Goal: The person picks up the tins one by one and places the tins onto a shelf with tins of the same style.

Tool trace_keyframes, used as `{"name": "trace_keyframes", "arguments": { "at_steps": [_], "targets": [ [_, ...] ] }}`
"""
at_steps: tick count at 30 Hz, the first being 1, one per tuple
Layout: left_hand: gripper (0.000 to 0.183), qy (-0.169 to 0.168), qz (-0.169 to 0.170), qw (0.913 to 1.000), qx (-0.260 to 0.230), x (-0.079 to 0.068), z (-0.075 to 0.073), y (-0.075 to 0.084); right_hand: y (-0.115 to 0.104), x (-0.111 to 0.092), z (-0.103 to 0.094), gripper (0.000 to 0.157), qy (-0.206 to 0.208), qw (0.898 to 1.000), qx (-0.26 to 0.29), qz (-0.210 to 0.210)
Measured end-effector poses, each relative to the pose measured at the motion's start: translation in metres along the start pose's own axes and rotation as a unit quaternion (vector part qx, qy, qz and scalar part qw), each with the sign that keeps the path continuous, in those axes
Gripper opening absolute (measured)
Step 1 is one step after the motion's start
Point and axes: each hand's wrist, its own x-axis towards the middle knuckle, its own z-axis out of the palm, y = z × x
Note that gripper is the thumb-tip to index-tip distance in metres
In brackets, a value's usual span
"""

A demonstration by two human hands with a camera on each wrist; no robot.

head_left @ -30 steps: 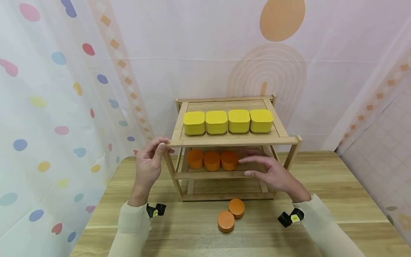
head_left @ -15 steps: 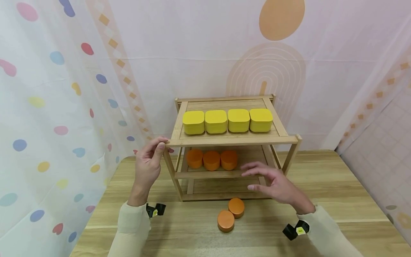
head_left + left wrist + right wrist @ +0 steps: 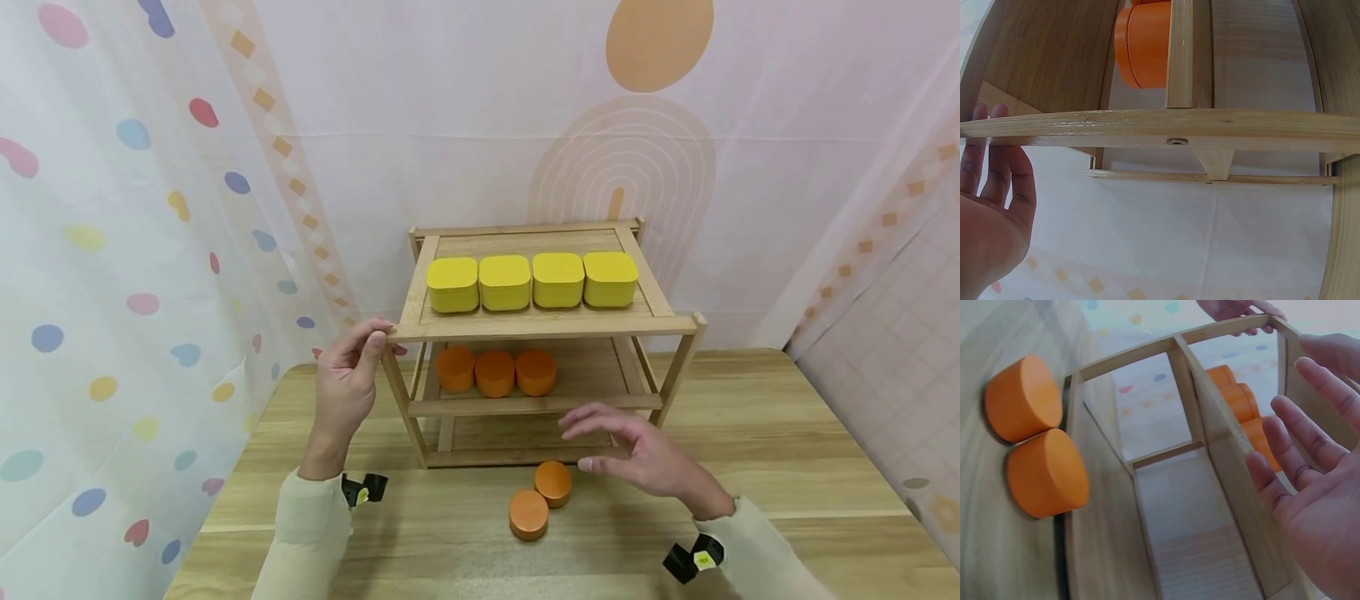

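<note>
My left hand [image 3: 347, 379] grips the top left front corner of a three-tier wooden rack [image 3: 540, 328], thumb in front and fingers behind. In the left wrist view its fingers [image 3: 1007, 175] reach round the rack's side rail [image 3: 1129, 128]. My right hand [image 3: 637, 454] hovers before the lower tier, fingers spread and slightly bent, holding nothing. Just left of it, two round orange tins [image 3: 552, 484] sit close together on the table. Three more orange tins [image 3: 495, 374] stand side by side on the left of the middle tier.
Several yellow square-cornered tins [image 3: 506, 283] stand in a row on the top tier. The wooden table [image 3: 757, 433] carries the rack. A patterned curtain [image 3: 465, 108] hangs behind and to the left.
My right hand has drawn back from the middle tier, moving down and toward me, nearer the two tins on the table. The left hand keeps its grip on the rack.
</note>
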Motion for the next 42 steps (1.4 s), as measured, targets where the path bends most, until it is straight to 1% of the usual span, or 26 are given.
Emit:
{"name": "trace_keyframes", "arguments": {
  "at_steps": [3,9,13,18,23,30,35,42],
  "targets": [
    [0.018,0.000,-0.001,1.0000,0.001,0.000,0.000,0.000,0.006,-0.002,0.003,0.038,-0.006,1.000,0.011,-0.008],
    [0.018,-0.002,0.001,1.0000,-0.007,0.000,0.000,0.000,0.016,-0.006,0.010,0.033,-0.008,0.999,0.027,0.017],
    [0.018,-0.001,-0.001,1.0000,-0.009,0.000,0.000,-0.001,0.024,-0.008,0.014,0.030,-0.004,1.000,0.018,0.019],
    [0.018,0.000,-0.006,1.0000,0.004,0.000,0.000,-0.001,0.032,-0.010,0.015,0.028,-0.001,1.000,0.010,0.019],
    [0.018,-0.004,-0.002,1.0000,-0.008,-0.001,0.000,-0.002,0.041,-0.013,0.015,0.026,0.000,1.000,0.003,0.021],
    [0.018,-0.004,-0.001,1.0000,0.000,-0.002,0.000,-0.002,0.053,-0.014,0.020,0.027,-0.006,0.999,0.006,0.049],
    [0.019,-0.004,0.005,0.9999,-0.008,0.000,-0.001,-0.002,0.056,-0.013,0.023,0.029,-0.010,0.998,0.008,0.065],
    [0.023,-0.002,0.001,1.0000,0.000,0.001,0.000,-0.001,0.061,-0.010,0.027,0.030,-0.019,0.998,0.014,0.063]
  ]
}}
